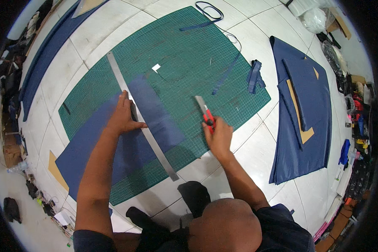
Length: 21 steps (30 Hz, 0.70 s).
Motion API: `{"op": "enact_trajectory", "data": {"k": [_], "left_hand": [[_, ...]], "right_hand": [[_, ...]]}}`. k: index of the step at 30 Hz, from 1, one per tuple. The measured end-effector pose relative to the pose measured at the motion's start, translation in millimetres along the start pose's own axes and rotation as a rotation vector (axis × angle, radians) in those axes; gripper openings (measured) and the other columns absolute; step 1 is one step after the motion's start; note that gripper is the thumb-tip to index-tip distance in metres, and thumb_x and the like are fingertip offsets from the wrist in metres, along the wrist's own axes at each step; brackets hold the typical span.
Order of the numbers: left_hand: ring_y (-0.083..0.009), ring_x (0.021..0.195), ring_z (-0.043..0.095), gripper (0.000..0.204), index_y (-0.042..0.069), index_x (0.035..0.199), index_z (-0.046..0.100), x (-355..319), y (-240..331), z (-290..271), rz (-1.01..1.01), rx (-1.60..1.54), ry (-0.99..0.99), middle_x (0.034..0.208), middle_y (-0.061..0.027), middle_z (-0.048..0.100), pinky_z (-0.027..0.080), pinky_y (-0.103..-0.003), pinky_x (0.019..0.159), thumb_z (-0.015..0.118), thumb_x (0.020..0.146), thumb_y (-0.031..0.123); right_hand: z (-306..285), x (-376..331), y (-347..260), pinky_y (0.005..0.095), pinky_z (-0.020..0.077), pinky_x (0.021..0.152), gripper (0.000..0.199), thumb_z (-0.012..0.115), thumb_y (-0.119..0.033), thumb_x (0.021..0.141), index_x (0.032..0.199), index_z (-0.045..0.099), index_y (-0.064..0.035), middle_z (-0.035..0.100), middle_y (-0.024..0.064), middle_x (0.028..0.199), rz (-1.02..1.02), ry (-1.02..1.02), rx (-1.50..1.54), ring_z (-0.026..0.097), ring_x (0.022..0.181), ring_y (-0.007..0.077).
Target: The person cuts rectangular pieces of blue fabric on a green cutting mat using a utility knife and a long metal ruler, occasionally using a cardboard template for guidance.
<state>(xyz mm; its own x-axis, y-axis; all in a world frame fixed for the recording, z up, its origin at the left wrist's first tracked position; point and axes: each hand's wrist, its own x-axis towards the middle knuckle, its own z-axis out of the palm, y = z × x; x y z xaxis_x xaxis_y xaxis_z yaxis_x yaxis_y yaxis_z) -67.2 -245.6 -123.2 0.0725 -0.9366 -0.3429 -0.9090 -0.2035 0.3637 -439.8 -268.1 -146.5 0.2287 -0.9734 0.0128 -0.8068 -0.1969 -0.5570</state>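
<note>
Works w/ 2 bare hands over 1 grn cutting mat (185, 75) on wht tiled floor (248, 151). Spreads L hand (124, 115) open, w/ thumb and fingertips resting on 1 steel ruler (155, 145), approx midway along. Covers part of 1 small blk bit by L palm, too hidden to ID. Has ruler slantwise across 1 blue sheet (128, 149), w/ far end beyond sheet on bare mat, nr end just past mat's front edge. Has sheet mostly on mat, w/ L part running off over mat edge onto floor.

Grips 1 red-and-blk utility knife (206, 111) in R hand (219, 132), w/ fingers closed round handle and 1 silver blade out, pointing away from body. Holds knife to R of sheet, above mat, well apart from ruler; can't tell re blade-to-mat contact.

Count also on mat: 1 wht scrap (156, 68) beyond sheet, 1 dark strip (66, 109) nr L edge, 1 thin blue strip (224, 77) and 1 bundle of short blue strips (254, 76) nr R edge, no. in bundle unclear. Add 1 looped strip (197, 26) at far edge, part on mat, part on floor. To R of mat, see 1 pile of folded dark blue material (302, 161), w/ at least 2 tan card pcs (307, 135) showing. To L, see 1 tan card (56, 172) beside sheet, + 1 long dark blue length (46, 54) farther off.
</note>
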Motion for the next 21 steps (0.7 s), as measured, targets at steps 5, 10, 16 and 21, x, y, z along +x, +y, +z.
{"op": "enact_trajectory", "data": {"k": [5,10,16,21], "left_hand": [[-0.0445,0.153,0.017,0.113,-0.005,0.144,0.042,-13.0,-1.4,-7.9,0.033,0.008,0.039,0.163,-0.0290,0.018,0.025,-0.048,0.124,0.092,0.062,0.055],[-0.0409,0.148,0.031,0.081,0.002,0.143,0.047,-88.4,-29.4,-67.7,0.094,0.257,-0.013,0.159,-0.0222,0.032,0.033,-0.046,0.121,0.082,0.082,0.041],[-0.0381,0.127,0.056,0.059,-0.001,0.132,0.058,-270.3,-136.5,-117.4,-0.405,0.205,-0.050,0.135,-0.0239,0.058,0.044,-0.044,0.109,0.072,0.091,0.039],[-0.0379,0.117,0.063,0.069,-0.006,0.125,0.063,-485.1,-211.2,-44.2,-0.831,0.060,0.078,0.121,-0.0263,0.067,0.049,-0.045,0.101,0.075,0.086,0.049]], "right_hand": [[1.8,11.3,9.2,0.0493,0.0406,0.087,0.044,0.073,-0.028,0.088,0.123,0.058,-0.0057,0.060,0.0181,0.113,-0.107,0.144,-0.107,0.057,0.105,0.0366],[-6.8,3.4,-5.6,0.0503,0.0423,0.090,0.054,0.077,-0.025,0.084,0.129,0.057,-0.0041,0.059,0.0211,0.114,-0.179,0.141,-0.074,0.056,0.107,0.0397],[-18.0,-4.6,-3.7,0.0472,0.0472,0.092,0.045,0.073,-0.015,0.088,0.128,0.058,-0.0026,0.059,0.0215,0.118,-0.351,-0.023,0.016,0.058,0.109,0.0394],[0.1,0.4,-30.4,0.0469,0.0471,0.096,0.036,0.070,-0.014,0.092,0.125,0.060,-0.0028,0.057,0.0209,0.119,-0.490,-0.138,-0.033,0.058,0.113,0.0406]]}}
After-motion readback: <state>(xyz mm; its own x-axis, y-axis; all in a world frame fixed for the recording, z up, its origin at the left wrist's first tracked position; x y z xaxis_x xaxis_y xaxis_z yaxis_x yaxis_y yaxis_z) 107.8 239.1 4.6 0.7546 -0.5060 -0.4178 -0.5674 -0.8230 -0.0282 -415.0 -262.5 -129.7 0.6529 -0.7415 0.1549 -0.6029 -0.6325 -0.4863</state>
